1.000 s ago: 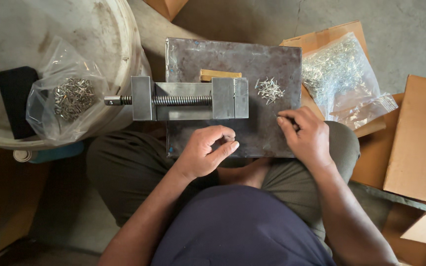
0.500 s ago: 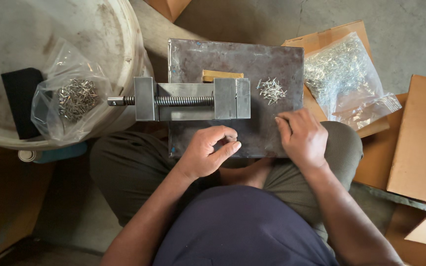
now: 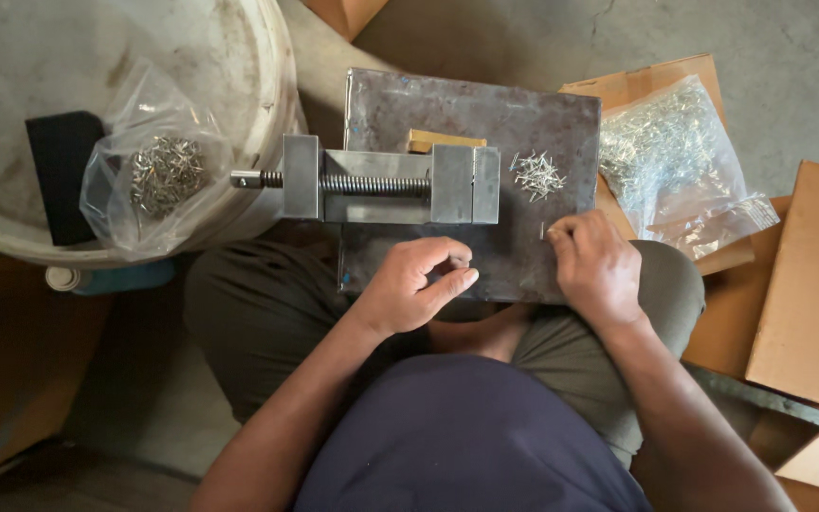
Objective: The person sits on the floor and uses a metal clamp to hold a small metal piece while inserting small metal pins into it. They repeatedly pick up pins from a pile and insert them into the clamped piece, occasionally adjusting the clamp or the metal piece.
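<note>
The right hand has its fingers pressed together at the tips, pinching one thin silvery metal pin — barely visible — upright against the grey steel plate resting on the person's lap. At about twelve o'clock from those fingertips, near but apart, lies the small loose heap of short silvery metal pins, their long axes crossing every way. The right hand is plainly the nearer one to that heap. The left hand is curled, thumb and forefinger closed as if on something tiny; whether it holds anything I cannot tell. At twelve o'clock from it, just beyond the knuckles, sits the grey steel machine vise, its screw running nine to three o'clock across the plate. Farther out at two o'clock, a clear plastic bag of shiny pins lies on brown cardboard; at nine o'clock a second clear bag of darker pins rests on a white plastic drum lid.
</note>
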